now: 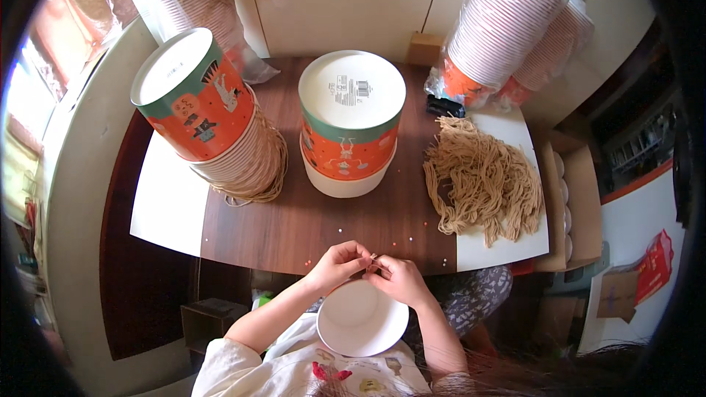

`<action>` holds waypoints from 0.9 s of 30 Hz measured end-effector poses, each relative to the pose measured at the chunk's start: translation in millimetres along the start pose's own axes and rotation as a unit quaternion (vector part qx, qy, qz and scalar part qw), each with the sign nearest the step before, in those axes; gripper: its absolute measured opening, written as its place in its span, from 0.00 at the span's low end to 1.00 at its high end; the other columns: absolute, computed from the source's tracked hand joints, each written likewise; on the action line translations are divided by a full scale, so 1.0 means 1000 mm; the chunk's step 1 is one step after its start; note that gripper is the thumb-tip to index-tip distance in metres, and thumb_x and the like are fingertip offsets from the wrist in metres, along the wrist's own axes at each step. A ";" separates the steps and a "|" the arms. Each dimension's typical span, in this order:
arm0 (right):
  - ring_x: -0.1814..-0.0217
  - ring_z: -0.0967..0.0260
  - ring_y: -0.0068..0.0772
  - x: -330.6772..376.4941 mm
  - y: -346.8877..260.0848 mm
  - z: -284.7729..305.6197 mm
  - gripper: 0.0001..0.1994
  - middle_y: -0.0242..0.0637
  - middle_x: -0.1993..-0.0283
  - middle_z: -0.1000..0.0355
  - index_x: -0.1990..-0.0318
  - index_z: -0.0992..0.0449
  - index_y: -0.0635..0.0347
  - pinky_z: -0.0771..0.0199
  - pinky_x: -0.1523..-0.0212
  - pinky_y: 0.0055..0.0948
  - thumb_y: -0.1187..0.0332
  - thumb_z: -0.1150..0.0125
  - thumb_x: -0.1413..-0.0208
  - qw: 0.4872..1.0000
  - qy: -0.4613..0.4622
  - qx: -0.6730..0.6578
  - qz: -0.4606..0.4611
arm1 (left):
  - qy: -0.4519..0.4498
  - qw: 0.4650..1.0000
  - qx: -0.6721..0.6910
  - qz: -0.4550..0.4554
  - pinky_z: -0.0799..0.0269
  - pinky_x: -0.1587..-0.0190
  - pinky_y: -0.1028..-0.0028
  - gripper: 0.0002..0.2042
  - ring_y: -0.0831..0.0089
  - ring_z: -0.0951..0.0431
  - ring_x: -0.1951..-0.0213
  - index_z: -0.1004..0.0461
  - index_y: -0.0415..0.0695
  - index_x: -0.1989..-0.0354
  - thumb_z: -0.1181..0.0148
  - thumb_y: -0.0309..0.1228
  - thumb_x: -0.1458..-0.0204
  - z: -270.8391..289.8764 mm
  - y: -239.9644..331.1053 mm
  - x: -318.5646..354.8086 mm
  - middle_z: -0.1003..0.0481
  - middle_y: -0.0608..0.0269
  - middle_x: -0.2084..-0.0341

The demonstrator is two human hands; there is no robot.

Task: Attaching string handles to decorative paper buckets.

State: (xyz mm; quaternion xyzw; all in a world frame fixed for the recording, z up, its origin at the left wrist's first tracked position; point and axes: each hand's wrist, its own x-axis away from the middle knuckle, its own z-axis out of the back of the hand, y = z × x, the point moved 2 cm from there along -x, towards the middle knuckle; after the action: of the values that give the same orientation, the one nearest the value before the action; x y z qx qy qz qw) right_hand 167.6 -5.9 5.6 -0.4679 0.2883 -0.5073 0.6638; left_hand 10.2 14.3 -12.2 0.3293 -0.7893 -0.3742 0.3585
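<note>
A white bucket [362, 327] rests in my lap, its open mouth facing up and showing a bare inside. At its far rim, my left hand [340, 265] and my right hand [399, 279] meet with fingertips pinched together. Something small and thin is between them, too small to make out. Just beyond stands an upside-down orange bucket [346, 156] with a green band and a white bottom, nested over a pale one. To the right, a heap of tan cords [485, 180] lies partly over the table's white end.
A tilted stack of orange buckets [209, 121] with cords hanging round it stands at the left. Plastic-wrapped bucket stacks [504, 22] rise at the back right, near a black object [446, 106]. Small beads dot the brown table [254, 231]. A cardboard box [585, 209] sits beyond its right edge.
</note>
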 end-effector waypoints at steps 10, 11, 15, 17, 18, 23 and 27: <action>0.79 0.35 0.15 0.000 -0.008 0.002 0.04 0.34 0.82 0.31 0.70 0.30 0.64 0.36 0.78 0.20 0.73 0.43 0.51 0.996 0.039 -0.059 -0.054 | 0.004 0.999 0.036 0.004 0.32 0.63 0.81 0.01 0.82 0.30 0.66 0.33 0.40 0.69 0.49 0.23 0.48 0.001 -0.001 0.001 0.30 0.68 0.71; 0.78 0.35 0.13 0.000 -0.007 0.001 0.04 0.32 0.81 0.31 0.70 0.30 0.64 0.36 0.77 0.19 0.73 0.44 0.51 0.994 0.037 -0.088 -0.059 | 0.002 0.999 0.044 0.005 0.32 0.63 0.81 0.01 0.82 0.30 0.67 0.33 0.40 0.69 0.49 0.23 0.48 0.001 -0.001 0.001 0.30 0.68 0.71; 0.76 0.37 0.11 -0.001 -0.004 -0.002 0.03 0.27 0.79 0.31 0.70 0.30 0.65 0.37 0.76 0.16 0.74 0.45 0.49 0.988 0.039 -0.132 -0.066 | -0.005 0.998 0.062 0.003 0.32 0.63 0.81 0.01 0.82 0.31 0.67 0.33 0.41 0.69 0.48 0.23 0.48 0.003 -0.005 0.000 0.30 0.69 0.71; 0.76 0.39 0.10 -0.002 0.002 -0.004 0.03 0.25 0.77 0.33 0.69 0.30 0.65 0.38 0.76 0.14 0.74 0.46 0.49 0.982 0.034 -0.175 -0.067 | -0.004 0.998 0.064 0.001 0.33 0.64 0.81 0.01 0.83 0.31 0.67 0.33 0.41 0.69 0.48 0.24 0.48 0.003 -0.004 0.001 0.30 0.69 0.72; 0.76 0.39 0.10 -0.002 0.003 -0.005 0.03 0.25 0.77 0.33 0.69 0.30 0.65 0.38 0.76 0.14 0.74 0.46 0.49 0.982 0.034 -0.175 -0.067 | -0.004 0.998 0.064 0.001 0.33 0.64 0.81 0.01 0.83 0.31 0.67 0.33 0.41 0.69 0.48 0.24 0.48 0.003 -0.005 0.001 0.30 0.69 0.72; 0.75 0.40 0.10 -0.004 0.003 -0.006 0.03 0.25 0.75 0.33 0.68 0.31 0.65 0.38 0.75 0.14 0.75 0.46 0.48 0.976 0.033 -0.209 -0.061 | -0.001 0.999 0.037 -0.008 0.33 0.65 0.83 0.03 0.84 0.31 0.68 0.32 0.40 0.68 0.48 0.26 0.47 0.005 -0.006 0.000 0.30 0.69 0.72; 0.74 0.39 0.10 -0.005 0.003 -0.006 0.03 0.24 0.75 0.33 0.68 0.31 0.65 0.38 0.74 0.14 0.75 0.46 0.48 0.975 0.030 -0.208 -0.065 | 0.014 0.998 -0.032 -0.043 0.33 0.68 0.83 0.05 0.85 0.31 0.70 0.32 0.40 0.67 0.47 0.27 0.48 0.004 -0.001 0.001 0.29 0.69 0.73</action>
State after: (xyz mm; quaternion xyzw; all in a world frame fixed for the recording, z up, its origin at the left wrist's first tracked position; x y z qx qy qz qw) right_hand 162.2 -3.0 -0.3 -0.5979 0.3762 -0.4926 0.5084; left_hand 6.5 14.0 -14.7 0.3566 -0.7568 -0.4101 0.3632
